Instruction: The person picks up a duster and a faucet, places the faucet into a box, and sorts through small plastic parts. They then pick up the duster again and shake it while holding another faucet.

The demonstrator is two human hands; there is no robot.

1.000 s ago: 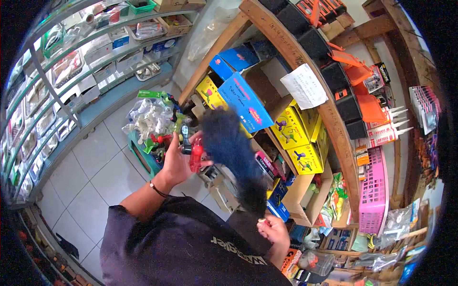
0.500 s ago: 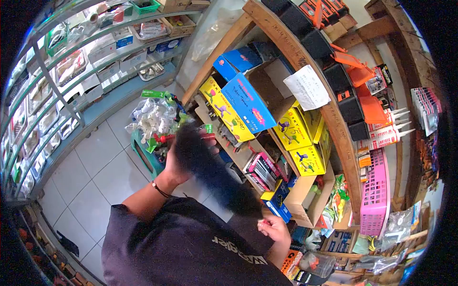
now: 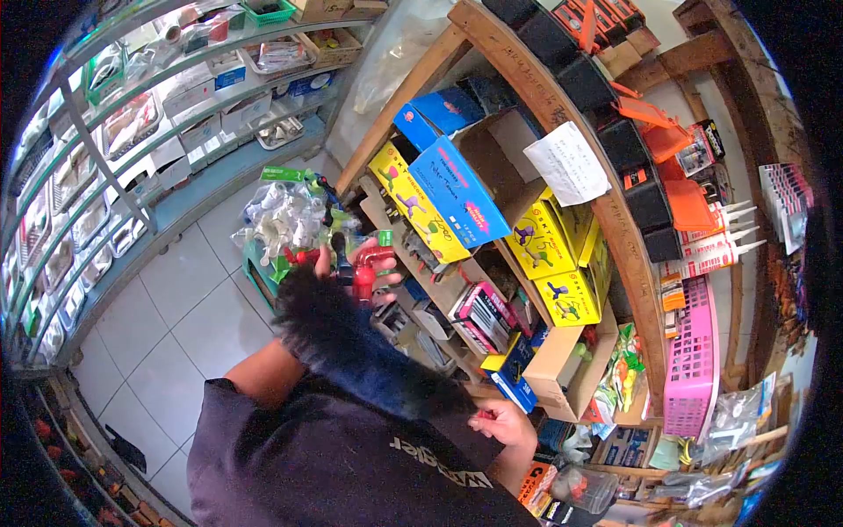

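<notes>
My left hand point(image 3: 386, 283) holds a red plastic tap point(image 3: 362, 274), its fingers partly hidden behind it. A green piece point(image 3: 385, 238) shows at the tap's upper end. My right hand point(image 3: 507, 425) is closed around the red handle point(image 3: 482, 416) of a dark, fluffy feather duster point(image 3: 373, 360). The duster reaches leftward across my chest, its tip just below the tap and covering my left wrist. Beyond my left hand, a clear plastic bag of white fittings point(image 3: 285, 220) sits on a green container point(image 3: 256, 270).
Wooden shelves hold yellow boxes point(image 3: 562, 299), a blue carton point(image 3: 461, 189), an open cardboard box point(image 3: 566, 378) and a pink basket point(image 3: 691, 360). Sealant tubes point(image 3: 707, 255) stick out above the basket. At left stands a metal rack point(image 3: 114, 180) of trays, over a tiled floor point(image 3: 198, 307).
The duster's tip has swung left and down, from in front of the tap to over my left wrist. The tap has turned, and more of it shows. My right hand stays almost in place.
</notes>
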